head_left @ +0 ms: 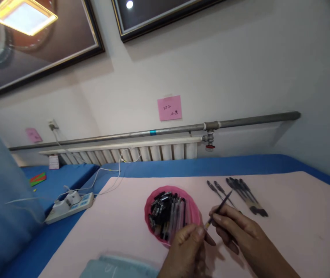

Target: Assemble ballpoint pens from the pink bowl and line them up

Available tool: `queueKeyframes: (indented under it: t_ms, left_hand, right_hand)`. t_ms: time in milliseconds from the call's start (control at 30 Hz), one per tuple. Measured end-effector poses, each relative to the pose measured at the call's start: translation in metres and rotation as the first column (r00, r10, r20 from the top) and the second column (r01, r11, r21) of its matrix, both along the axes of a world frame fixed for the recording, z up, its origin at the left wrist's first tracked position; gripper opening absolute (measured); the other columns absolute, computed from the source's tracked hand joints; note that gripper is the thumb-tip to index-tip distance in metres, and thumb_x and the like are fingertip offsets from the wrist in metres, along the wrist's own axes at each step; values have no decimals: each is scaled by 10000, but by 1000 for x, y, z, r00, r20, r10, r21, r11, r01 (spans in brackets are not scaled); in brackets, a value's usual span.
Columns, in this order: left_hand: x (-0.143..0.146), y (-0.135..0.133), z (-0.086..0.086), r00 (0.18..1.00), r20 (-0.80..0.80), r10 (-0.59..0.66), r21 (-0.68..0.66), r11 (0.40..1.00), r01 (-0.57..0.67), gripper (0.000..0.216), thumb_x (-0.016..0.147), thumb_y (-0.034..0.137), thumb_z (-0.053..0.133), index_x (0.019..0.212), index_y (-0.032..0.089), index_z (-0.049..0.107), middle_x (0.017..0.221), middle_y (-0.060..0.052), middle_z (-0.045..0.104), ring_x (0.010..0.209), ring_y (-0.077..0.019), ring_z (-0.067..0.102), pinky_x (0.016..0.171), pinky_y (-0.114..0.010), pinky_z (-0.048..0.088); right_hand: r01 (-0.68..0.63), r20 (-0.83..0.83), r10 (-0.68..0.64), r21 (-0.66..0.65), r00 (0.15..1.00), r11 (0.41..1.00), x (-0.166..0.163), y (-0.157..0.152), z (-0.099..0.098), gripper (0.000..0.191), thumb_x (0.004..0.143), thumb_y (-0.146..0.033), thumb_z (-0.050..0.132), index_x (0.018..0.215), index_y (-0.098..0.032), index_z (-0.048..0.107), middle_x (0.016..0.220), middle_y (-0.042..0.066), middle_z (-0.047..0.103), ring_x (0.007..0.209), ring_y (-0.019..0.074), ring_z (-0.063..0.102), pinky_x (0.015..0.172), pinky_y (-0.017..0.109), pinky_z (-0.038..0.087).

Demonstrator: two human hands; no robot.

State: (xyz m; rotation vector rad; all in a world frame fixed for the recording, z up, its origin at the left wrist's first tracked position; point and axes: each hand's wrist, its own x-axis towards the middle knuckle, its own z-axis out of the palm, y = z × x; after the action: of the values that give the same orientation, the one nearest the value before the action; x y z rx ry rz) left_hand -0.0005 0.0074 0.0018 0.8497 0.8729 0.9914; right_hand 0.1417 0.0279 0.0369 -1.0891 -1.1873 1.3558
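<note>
A dark, slim pen (221,203) slants between my two hands, over the pink sheet. The fingers of my right hand (242,233) are closed around its middle. At its lower end, my left hand (186,247) pinches it between thumb and fingers, near a yellowish band. Just beyond my left hand stands a pink basket (151,192) with black caps or pen parts (160,204) on one side and clear pen barrels (178,214) on the other. Two pens (215,189) lie apart behind my right hand. Farther right rests a row of several dark-capped pens (246,193).
The pink sheet (118,216) covers a blue-draped table (165,166). A white power strip (69,208) with plugs and cables lies at the left. A light-blue folded item (118,267) is at the front edge. Behind run a radiator (153,152) and a metal pipe (246,120).
</note>
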Motion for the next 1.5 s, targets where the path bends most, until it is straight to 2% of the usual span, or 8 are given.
queueKeyframes:
  t_ms: [500, 700, 867, 967, 1067, 1133, 1300, 1500]
  left_hand:
    - [5, -6, 11, 998, 54, -16, -109, 994, 22, 490, 691, 633, 526, 708, 144, 541, 397, 85, 370, 290, -30, 247, 345, -192, 131]
    - [-21, 0, 14, 957, -274, 100, 123, 990, -69, 482, 807, 588, 376, 793, 143, 560, 557, 17, 518, 432, -89, 430, 462, -226, 313]
    - [-78, 26, 14, 308, -741, 597, 545, 802, -243, 244, 865, 297, 375, 878, 175, 586, 834, -63, 618, 783, -183, 527, 703, -291, 369]
    - [-94, 42, 11, -69, -883, 465, 465, 885, 18, 220, 806, 166, 412, 846, 178, 628, 860, -99, 653, 849, -241, 529, 753, -348, 343]
    - [-94, 49, 6, -226, -911, 346, 322, 937, 135, 240, 738, 90, 453, 859, 177, 641, 818, -105, 676, 833, -266, 546, 735, -368, 335]
    - [-94, 50, 4, -191, -917, 350, 322, 932, 165, 304, 746, 58, 422, 910, 185, 644, 801, -97, 686, 829, -258, 560, 745, -374, 340]
    - [-109, 51, 3, 215, -863, 457, 492, 856, 156, 372, 805, 96, 385, 1039, 267, 617, 946, -28, 690, 883, -186, 579, 793, -329, 397]
    - [-134, 50, 0, 110, -766, 633, 638, 770, 16, 257, 793, 152, 438, 943, 200, 641, 987, -63, 663, 970, -211, 539, 870, -379, 410]
  right_hand:
    - [-190, -27, 188, -133, 982, 973, -7, -3, -29, 230, 684, -399, 695, 803, -202, 692, 512, -27, 570, 465, 121, 493, 445, 220, 402]
    - [-63, -352, -93, -408, 932, 911, 3, 10, -35, 201, 630, -341, 762, 767, -231, 664, 662, -4, 687, 603, 159, 623, 506, 224, 492]
    - [-40, -414, -171, -454, 894, 890, 14, 17, -31, 223, 597, -332, 795, 744, -212, 677, 613, -4, 669, 530, 135, 603, 456, 212, 514]
    - [-35, -429, -182, -452, 885, 892, 15, 17, -30, 244, 587, -336, 809, 750, -209, 679, 613, -15, 664, 506, 106, 582, 442, 180, 509]
    - [-34, -435, -186, -451, 881, 892, 16, 18, -30, 253, 578, -335, 815, 744, -208, 673, 606, -18, 657, 501, 93, 570, 419, 149, 484]
    - [-27, -425, -188, -452, 885, 892, 17, 18, -31, 238, 591, -324, 805, 750, -211, 669, 606, -16, 654, 500, 91, 563, 408, 139, 466]
    - [5, -391, -211, -466, 896, 885, 17, 19, -29, 288, 553, -359, 818, 742, -209, 662, 613, -17, 648, 484, 85, 541, 409, 141, 457]
    - [13, -377, -206, -454, 903, 891, 17, 19, -28, 315, 538, -372, 819, 756, -214, 657, 620, -24, 643, 482, 89, 534, 414, 153, 473]
